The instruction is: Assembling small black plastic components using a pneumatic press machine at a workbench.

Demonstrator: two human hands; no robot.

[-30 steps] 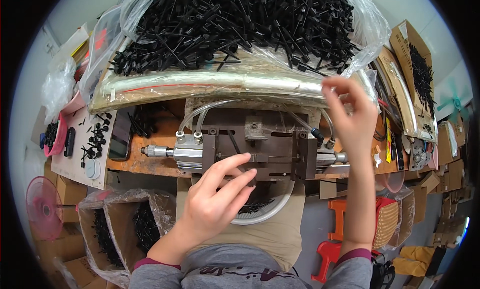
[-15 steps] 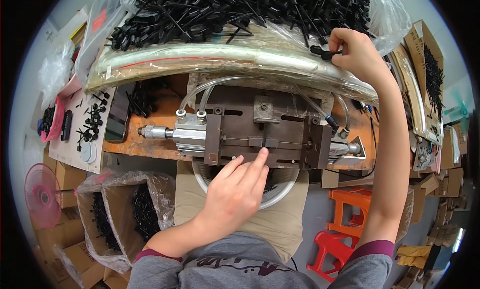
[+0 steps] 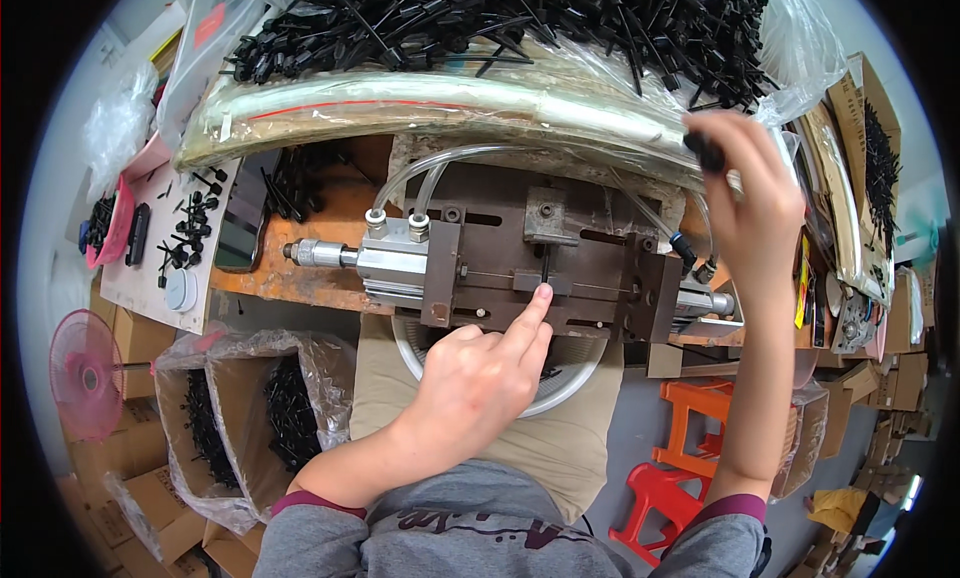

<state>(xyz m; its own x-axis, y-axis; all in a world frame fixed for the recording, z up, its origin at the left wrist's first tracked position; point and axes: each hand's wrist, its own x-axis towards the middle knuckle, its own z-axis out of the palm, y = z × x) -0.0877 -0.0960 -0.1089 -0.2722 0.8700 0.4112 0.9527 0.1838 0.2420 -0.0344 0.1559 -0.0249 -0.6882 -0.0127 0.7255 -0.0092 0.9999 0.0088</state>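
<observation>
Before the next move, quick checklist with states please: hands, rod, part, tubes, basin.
1. Black rod lies across the small central block: ok. Fully seated: cannot tell.
2. Left hand away from the block: not ok, index fingertip is at the rod's near end.
3. Right hand has a black part: ok, held up to the right of the block.
4. That part's condition: cannot tell, too blurred.
5. Transparent tubes attached to the left silver cylinder: ok, both meet their fittings.
6. Round basin below the fixture's front edge: ok.
</observation>
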